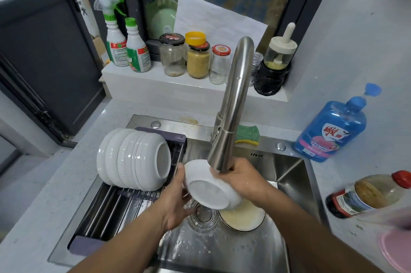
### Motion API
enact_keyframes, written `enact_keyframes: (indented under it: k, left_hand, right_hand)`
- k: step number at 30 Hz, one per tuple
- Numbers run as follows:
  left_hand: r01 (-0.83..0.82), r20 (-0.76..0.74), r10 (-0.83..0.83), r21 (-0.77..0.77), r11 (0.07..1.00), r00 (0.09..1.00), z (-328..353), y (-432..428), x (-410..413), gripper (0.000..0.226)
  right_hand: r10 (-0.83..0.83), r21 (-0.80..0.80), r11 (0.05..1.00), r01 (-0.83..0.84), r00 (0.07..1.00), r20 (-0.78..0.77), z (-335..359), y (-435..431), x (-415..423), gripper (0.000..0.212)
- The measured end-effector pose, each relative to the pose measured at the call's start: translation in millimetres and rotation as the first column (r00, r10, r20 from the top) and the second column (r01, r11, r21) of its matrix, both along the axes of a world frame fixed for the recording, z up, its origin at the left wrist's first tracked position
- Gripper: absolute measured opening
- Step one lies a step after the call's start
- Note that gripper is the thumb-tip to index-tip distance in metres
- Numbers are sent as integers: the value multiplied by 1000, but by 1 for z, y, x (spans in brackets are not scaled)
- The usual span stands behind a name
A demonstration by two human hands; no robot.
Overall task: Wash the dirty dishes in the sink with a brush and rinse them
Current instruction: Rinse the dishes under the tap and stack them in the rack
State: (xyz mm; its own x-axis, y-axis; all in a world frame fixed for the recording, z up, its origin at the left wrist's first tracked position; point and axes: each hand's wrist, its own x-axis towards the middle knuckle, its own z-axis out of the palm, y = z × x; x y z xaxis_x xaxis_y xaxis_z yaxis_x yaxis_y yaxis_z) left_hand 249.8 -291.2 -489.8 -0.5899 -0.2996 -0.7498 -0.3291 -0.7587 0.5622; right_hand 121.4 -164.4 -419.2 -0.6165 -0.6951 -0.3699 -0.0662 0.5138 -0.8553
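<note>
White bowl (211,192) held tilted under the faucet (222,152), over the sink (289,172) drain, so rinse water runs off. Left hand (178,197) and right hand (243,180) both grasp it; right fingers probably curl behind, unseen. Dirty plate (242,218) lies beneath.

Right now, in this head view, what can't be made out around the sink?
Head view.
The bowl: inside faces away, only its base shows.
The right hand: fingertips hidden behind faucet and bowl.
The plate in sink: partly covered by bowl and right hand.
A pink object: blurred, cut off by the right edge.
</note>
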Motion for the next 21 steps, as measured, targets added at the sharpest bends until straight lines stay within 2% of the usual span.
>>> enact_keyframes:
  k: [4,7,9,11,14,16,18,20,21]
  left_hand:
    - [-35,-45,35,-17,999,998,2,2,13,63]
    - [-25,-61,17,-138,990,998,5,3,16,52]
    - [11,-48,-22,-217,976,999,8,6,13,53]
    - [21,-24,-29,-285,958,999,9,7,8,57]
    - [-17,31,31,-368,930,999,13,4,-1,55]
    - [-49,45,71,-384,922,996,16,0,-5,56]
    - [-83,47,104,-324,942,994,17,-5,-6,59]
    - [-128,68,138,-136,982,988,18,-9,-6,65]
    - [-134,68,135,-14,991,989,17,-12,-5,71]
  right_hand:
    - [-28,-15,999,30,994,110,-8,7,-9,14]
    - [-159,-1,987,161,975,157,-25,9,-11,34]
    - [-249,12,968,249,965,83,-38,6,-9,54]
    - [-304,24,952,306,950,-64,-43,1,-2,66]
    - [-287,41,950,308,920,-266,-41,-4,3,53]
    - [-254,17,964,266,938,-236,-37,-7,-1,42]
    - [-208,-47,978,204,971,-115,-31,-9,-3,36]
    - [-164,-101,982,161,986,-24,-23,-5,6,34]
    - [-130,-83,989,126,991,-33,-21,-3,12,37]
